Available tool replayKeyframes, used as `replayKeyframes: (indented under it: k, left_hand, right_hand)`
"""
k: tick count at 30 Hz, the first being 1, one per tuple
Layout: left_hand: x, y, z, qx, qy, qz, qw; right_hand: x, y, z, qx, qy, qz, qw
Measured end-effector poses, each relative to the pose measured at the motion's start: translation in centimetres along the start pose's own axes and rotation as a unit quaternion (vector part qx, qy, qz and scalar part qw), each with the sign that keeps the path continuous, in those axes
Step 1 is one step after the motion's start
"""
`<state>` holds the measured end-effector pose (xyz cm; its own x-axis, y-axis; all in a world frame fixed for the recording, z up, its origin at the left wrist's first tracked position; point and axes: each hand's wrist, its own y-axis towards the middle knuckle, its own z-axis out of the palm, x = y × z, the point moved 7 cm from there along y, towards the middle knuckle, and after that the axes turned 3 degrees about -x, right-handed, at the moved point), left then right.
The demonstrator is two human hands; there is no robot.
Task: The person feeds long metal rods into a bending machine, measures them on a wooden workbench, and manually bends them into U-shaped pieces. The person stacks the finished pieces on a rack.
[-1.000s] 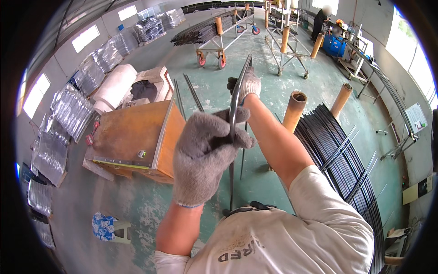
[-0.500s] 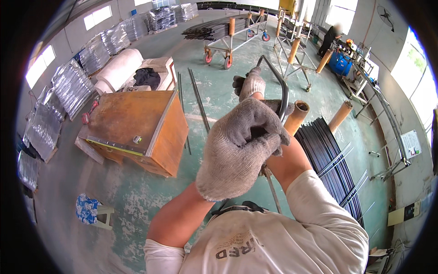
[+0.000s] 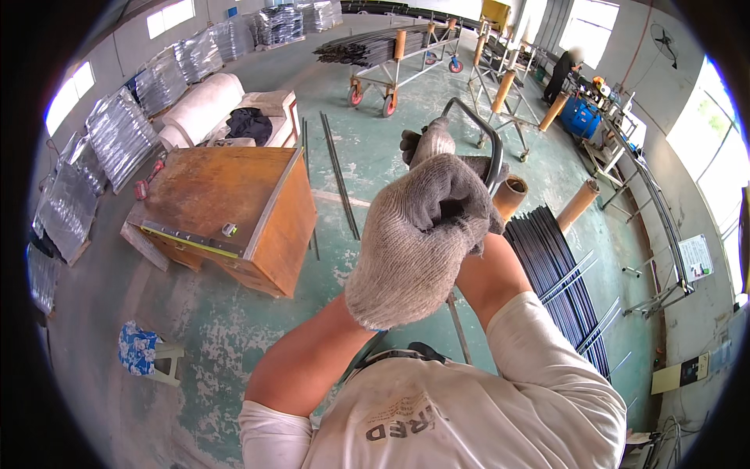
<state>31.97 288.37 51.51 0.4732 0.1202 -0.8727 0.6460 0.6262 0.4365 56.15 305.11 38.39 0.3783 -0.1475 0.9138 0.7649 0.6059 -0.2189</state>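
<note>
Left grip [image 3: 426, 238] clenched, gloved fingers curled with almost no gap, grasping bent black tube [image 3: 496, 152]. Right grip [image 3: 431, 142] farther out, partly hidden near tube's far end; cannot tell whether it grasps. Tube raised in air, right of worktop's [image 3: 207, 184] right edge. Likely risk: smooth tube twisting if left grip slackens, bend then knocking upright brown cylinder [image 3: 508, 205]. Small tape measure [image 3: 229, 230] near worktop's near right corner. Black rods [image 3: 551, 262] lie farther right.

Blk rod's [image 3: 496, 148] lower pt. hidden by L hand [image 3: 422, 238]
</note>
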Motion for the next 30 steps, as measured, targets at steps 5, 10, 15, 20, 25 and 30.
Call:
replayKeyframes:
  k: [5, 10, 15, 20, 25, 30]
  left_hand:
    - [-0.1, -0.1, -0.3, 0.003, -0.004, 0.025, 1.000]
    - [-0.2, -0.1, -0.6, -0.001, -0.020, 0.039, 0.999]
    - [-0.1, -0.4, -1.1, -0.006, -0.011, 0.014, 1.000]
    - [-0.2, -0.7, -1.1, -0.011, -0.024, 0.032, 0.999]
    - [0.1, -0.8, -1.1, -0.014, -0.043, 0.028, 0.999]
    - [0.2, -0.8, -1.2, -0.008, -0.043, 0.036, 0.998]
  right_hand:
    - [-1.2, -0.7, 0.4, -0.005, 0.023, 0.012, 1.000]
    - [-1.7, -0.9, 0.6, -0.012, 0.050, 0.008, 0.999]
    - [-2.2, -1.3, 0.1, -0.025, 0.056, -0.009, 0.998]
    - [-1.7, -2.8, 0.0, 0.009, 0.032, -0.015, 0.999]
    - [-1.4, -2.8, -0.3, -0.020, 0.020, -0.023, 0.999]
    - [-1.5, -2.7, -0.6, -0.027, -0.002, -0.030, 0.999]
